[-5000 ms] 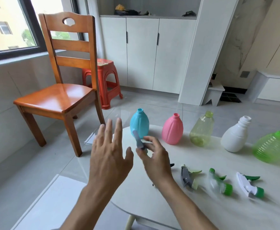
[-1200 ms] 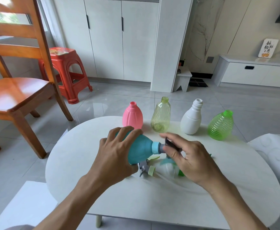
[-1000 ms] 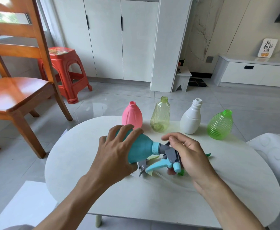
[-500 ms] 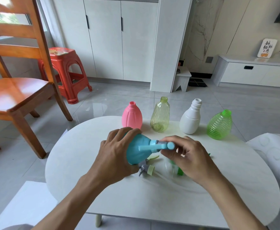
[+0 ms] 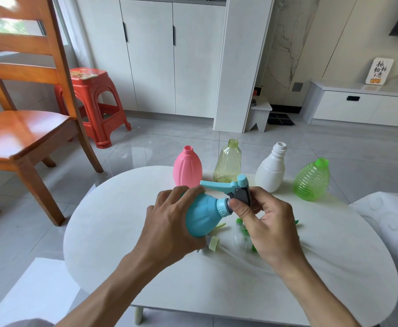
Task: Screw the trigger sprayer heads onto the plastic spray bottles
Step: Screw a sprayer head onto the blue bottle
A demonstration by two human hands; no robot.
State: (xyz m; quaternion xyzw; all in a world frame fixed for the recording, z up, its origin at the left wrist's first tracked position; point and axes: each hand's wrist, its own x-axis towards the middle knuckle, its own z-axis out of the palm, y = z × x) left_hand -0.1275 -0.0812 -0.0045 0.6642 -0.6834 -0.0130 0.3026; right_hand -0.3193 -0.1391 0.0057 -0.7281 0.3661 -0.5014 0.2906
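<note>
Glossy grey tile floor, white oval table (image 5: 113, 232) with matte top. Left to right: wooden chair (image 5: 23, 128), red plastic stool (image 5: 94, 102), white cabinets (image 5: 150, 55). Left hand (image 5: 169, 223) grips smooth blue bottle (image 5: 202, 215), tilted above table; right hand (image 5: 264, 220) pinches its ribbed-collar trigger sprayer head (image 5: 235, 190). Behind: pink bottle (image 5: 187, 168), yellowish clear bottle (image 5: 227, 164), white bottle (image 5: 271, 168), ribbed green bottle (image 5: 312, 180).

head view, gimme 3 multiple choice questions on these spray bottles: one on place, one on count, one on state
1. Where is the blue bottle?
A. held tilted above the table
B. standing in the back row
C. on the chair

2. How many uncapped bottles stand in the back row?
A. two
B. four
C. six

3. What does the right hand pinch?
A. the white bottle
B. nothing
C. the sprayer head

Key: 1 A, the left hand grips it tilted. 2 B, pink, yellow, white and green stand open. 3 C, its fingers close on the head at the blue bottle's neck.
</note>
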